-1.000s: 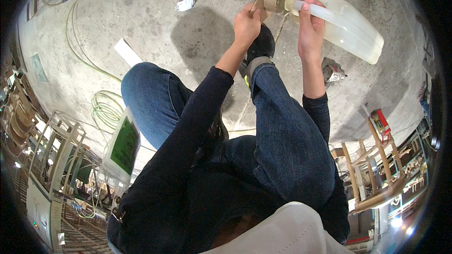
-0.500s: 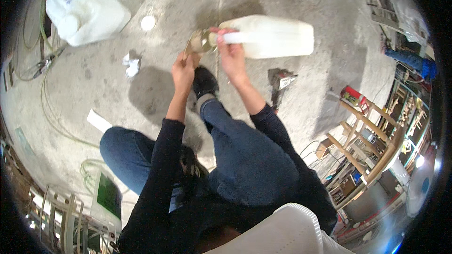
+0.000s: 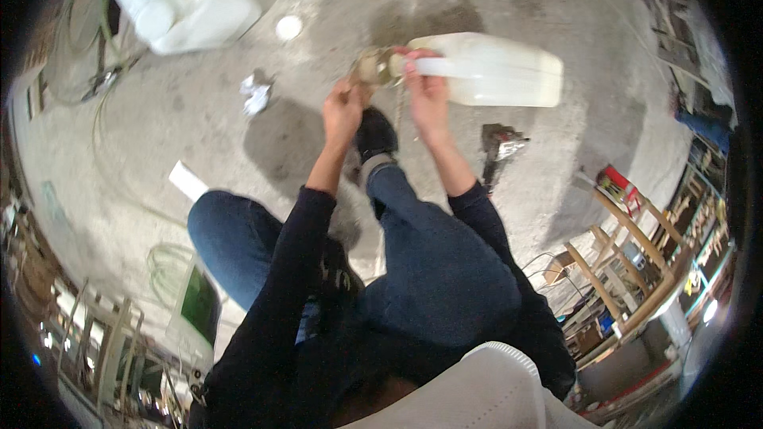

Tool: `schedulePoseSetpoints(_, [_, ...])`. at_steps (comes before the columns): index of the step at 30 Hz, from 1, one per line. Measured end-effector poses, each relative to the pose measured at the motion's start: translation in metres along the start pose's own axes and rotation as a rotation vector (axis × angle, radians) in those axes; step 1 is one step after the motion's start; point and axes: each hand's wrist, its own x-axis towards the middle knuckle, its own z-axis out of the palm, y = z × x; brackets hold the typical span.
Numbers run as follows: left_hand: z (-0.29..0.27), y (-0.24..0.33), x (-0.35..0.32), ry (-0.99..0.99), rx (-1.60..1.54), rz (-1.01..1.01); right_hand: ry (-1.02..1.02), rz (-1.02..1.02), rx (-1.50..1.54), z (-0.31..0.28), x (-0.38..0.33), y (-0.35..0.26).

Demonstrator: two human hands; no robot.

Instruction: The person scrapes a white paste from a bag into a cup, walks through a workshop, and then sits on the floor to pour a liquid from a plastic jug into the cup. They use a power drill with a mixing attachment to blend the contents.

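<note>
Your right hand [image 3: 430,99] is curled round the pale jug [image 3: 509,73] by its handle; your left hand [image 3: 342,115] pinches the brown cylindrical piece [image 3: 371,69] at the jug's left end. Best hold both steady.

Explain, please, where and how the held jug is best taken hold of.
Probably by the handle, reached from the near side: the jug is tipped sideways, neck to the left, with the handle facing the camera.
</note>
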Motion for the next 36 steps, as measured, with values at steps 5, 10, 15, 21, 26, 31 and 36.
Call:
schedulePoseSetpoints(5, [0.004,0.013,0.002,0.07,0.183,0.009,-0.012,-0.009,0.079,0.002,0.004,-0.008])
schedulePoseSetpoints(10, [0.004,0.028,-0.004,0.114,0.232,0.024,-0.035,0.013,0.09,0.001,0.005,-0.012])
schedulePoseSetpoints(15, [0.003,0.032,-0.007,0.106,0.249,-0.039,-0.06,0.019,0.044,0.0,0.004,-0.012])
schedulePoseSetpoints(21, [0.004,0.033,-0.008,0.117,0.242,-0.019,-0.059,0.047,0.047,-0.002,0.005,-0.011])
schedulePoseSetpoints(26, [0.004,0.031,-0.009,0.131,0.211,-0.036,-0.054,0.067,0.035,-0.003,0.005,-0.011])
schedulePoseSetpoints(31, [0.006,0.031,-0.006,0.113,0.216,-0.053,-0.053,0.075,0.039,-0.003,0.005,-0.012])
schedulePoseSetpoints(36, [0.007,0.027,-0.006,0.131,0.239,-0.037,-0.046,0.099,0.061,-0.004,0.005,-0.012])
